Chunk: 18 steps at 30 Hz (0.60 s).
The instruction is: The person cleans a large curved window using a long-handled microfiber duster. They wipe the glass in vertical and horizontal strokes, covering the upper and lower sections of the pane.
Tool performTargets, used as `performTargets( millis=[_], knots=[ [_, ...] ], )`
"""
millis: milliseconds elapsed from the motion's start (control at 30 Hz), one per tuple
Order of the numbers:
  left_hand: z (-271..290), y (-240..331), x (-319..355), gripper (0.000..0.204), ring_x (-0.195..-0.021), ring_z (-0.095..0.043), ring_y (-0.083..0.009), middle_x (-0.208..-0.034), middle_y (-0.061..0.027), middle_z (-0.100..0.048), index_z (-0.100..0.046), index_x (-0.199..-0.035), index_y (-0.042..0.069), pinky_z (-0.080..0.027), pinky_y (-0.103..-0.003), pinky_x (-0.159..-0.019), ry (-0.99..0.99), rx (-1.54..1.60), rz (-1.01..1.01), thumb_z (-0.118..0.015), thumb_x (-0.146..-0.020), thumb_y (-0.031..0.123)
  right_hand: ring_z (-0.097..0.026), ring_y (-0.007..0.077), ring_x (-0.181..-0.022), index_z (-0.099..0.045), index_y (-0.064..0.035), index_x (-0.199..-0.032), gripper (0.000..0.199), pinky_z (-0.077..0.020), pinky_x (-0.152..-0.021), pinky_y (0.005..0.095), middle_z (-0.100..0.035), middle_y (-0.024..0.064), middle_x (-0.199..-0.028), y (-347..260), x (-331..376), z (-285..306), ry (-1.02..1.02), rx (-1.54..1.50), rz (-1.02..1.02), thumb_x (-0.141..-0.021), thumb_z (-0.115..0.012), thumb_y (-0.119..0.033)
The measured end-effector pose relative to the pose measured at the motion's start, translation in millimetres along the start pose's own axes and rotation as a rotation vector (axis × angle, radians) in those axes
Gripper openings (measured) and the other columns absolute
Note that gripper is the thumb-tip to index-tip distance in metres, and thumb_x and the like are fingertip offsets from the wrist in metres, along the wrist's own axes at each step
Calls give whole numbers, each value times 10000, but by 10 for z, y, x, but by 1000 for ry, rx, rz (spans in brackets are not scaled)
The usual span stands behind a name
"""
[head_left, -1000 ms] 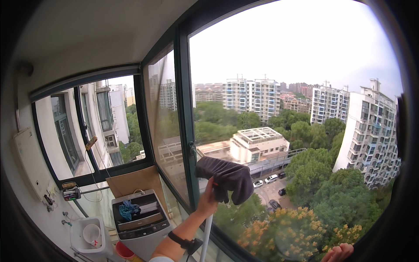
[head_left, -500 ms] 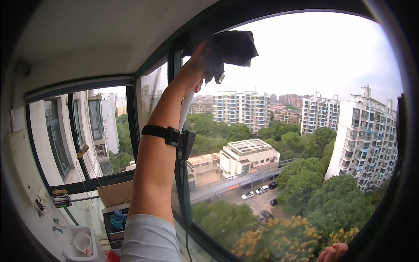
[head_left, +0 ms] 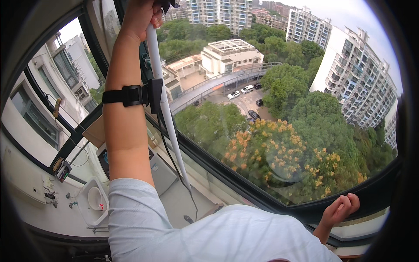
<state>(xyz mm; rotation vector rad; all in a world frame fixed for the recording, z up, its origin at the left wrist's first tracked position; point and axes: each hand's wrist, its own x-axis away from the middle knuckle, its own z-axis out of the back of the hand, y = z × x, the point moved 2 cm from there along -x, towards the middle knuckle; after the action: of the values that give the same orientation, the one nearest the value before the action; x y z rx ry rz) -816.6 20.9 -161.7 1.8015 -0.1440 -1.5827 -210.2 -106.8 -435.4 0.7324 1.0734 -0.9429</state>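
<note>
My left hand (head_left: pixel 142 19) is raised at the top edge, closed round the upper part of a long white pole (head_left: pixel 168 118). Just above the fingers, part of a dark cloth (head_left: pixel 169 4) shows; the rest is cut off by the picture's edge. The pole slants down past my forearm, in front of the window frame. A black strap with a small box (head_left: pixel 152 96) is fastened on that forearm, with a black cable hanging from it. Low at the right, my right hand (head_left: pixel 341 210) has curled fingers with nothing visible in them, near the dark lower window frame (head_left: pixel 301 209).
A large window pane (head_left: pixel 279 148) fills the right, with trees, buildings and parked cars beyond. At the lower left are a white sink (head_left: pixel 104 209) holding a white bucket (head_left: pixel 96 198), and a small caddy (head_left: pixel 62 170). A grey-lidded appliance (head_left: pixel 163 172) stands behind my arm.
The view has tilted down, showing more of my shirt and the floor. My left hand and the dark cloth now sit at the top edge. More of my right hand shows.
</note>
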Motion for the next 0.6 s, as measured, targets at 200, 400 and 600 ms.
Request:
performTargets(
  millis=[200, 400, 600],
  knots=[
    [-11, -1133, 2277, 692, -435, -455, -61, -716, 19, -594, -237, -1579, 335, -388, -245, -404, -96, 128, 321, -423, -1009, -10, -480, 284, -1040, -547, -43, -953, 128, -428, -917, 393, -467, 136, -1127, -9, -181, 35, -41, -52, 61, -908, -503, 69],
    [-225, -2151, 4798, 692, -1070, -627, -220, -1199, -91, -663, -351, -1541, 260, -459, -278, -888, -185, -108, 589, -517, -946, -51, -470, 317, -1031, -547, -58, -920, 137, -416, -906, 440, -479, 125, -1081, -167, -390, 48, -147, -100, 173, -838, -552, 51],
    [-435, -1881, 4831, 678, -1192, -639, -273, -1262, -115, -670, -374, -1535, 242, -460, -281, -962, -131, -216, 490, -531, -942, -48, -471, 318, -1027, -554, -68, -902, 141, -414, -893, 428, -494, 114, -1076, -295, -461, 79, -120, -70, 228, -836, -545, 56]
  ],
)
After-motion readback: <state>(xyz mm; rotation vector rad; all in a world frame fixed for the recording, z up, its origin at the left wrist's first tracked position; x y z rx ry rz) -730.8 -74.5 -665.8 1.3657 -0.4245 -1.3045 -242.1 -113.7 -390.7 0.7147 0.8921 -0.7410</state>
